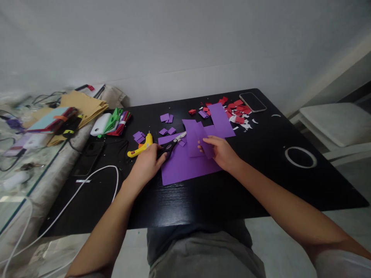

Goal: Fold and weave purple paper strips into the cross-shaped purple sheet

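My left hand (147, 161) is closed round the black handles of a pair of scissors (171, 145), whose blades point right toward the purple paper. Between the fingers and thumb of my right hand (220, 151) is a folded piece of purple paper (193, 138), raised over the table. Beneath it lies a larger purple sheet (185, 168). A purple strip (220, 119) rests behind my right hand. Small cut purple squares (165, 117) lie in little groups beyond the scissors. Just past my left hand is a yellow glue gun (142, 146).
Red and white paper scraps (239, 110) are scattered at the back right, beside a phone (252, 102). A roll of tape (300, 157) lies on the black table (255, 189). Folded coloured papers (117, 122), another dark phone (89, 157) and a white cable (117, 177) occupy the left side.
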Action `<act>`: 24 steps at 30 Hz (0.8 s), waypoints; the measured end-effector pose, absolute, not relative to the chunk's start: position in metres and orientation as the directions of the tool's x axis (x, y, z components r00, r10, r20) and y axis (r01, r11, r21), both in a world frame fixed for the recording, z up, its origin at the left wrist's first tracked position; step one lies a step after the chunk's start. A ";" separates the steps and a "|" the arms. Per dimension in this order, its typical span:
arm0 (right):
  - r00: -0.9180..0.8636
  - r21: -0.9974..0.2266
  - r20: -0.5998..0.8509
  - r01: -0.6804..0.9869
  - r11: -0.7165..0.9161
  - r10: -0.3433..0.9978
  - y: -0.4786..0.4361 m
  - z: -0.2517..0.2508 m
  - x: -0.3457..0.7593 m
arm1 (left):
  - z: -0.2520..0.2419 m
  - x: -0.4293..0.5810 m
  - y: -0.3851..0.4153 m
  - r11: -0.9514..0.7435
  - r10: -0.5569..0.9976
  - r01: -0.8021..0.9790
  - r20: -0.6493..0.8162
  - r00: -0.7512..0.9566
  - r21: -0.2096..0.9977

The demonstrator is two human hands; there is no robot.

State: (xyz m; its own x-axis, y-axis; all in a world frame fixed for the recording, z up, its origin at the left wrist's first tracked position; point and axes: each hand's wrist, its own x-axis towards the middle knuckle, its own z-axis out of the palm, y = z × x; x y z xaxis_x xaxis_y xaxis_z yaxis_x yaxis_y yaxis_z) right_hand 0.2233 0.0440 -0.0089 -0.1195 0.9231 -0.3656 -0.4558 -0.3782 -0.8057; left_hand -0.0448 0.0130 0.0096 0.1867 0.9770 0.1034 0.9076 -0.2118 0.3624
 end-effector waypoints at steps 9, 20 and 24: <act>-0.068 -0.864 -0.287 -0.411 -0.289 0.955 0.044 -0.010 0.224 | 0.014 -0.048 0.014 -0.157 0.986 0.812 0.130 0.101 0.562; -0.178 -0.842 -0.250 -0.446 -0.304 0.952 0.049 0.000 0.236 | 0.023 -0.038 0.005 -0.202 0.976 0.774 0.059 0.209 0.600; -0.237 -0.769 -0.336 -0.489 -0.411 0.912 0.052 0.003 0.240 | 0.024 -0.032 0.002 -0.237 0.970 0.784 0.087 0.229 0.574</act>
State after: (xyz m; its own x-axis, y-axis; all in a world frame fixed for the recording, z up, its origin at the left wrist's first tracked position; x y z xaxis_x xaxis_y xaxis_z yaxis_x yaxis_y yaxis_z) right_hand 0.2395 0.0518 0.0030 -0.2369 0.9116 -0.3360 -0.4895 -0.4107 -0.7692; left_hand -0.0320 0.0024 0.0236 0.2288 0.9696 0.0871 0.7840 -0.2366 0.5739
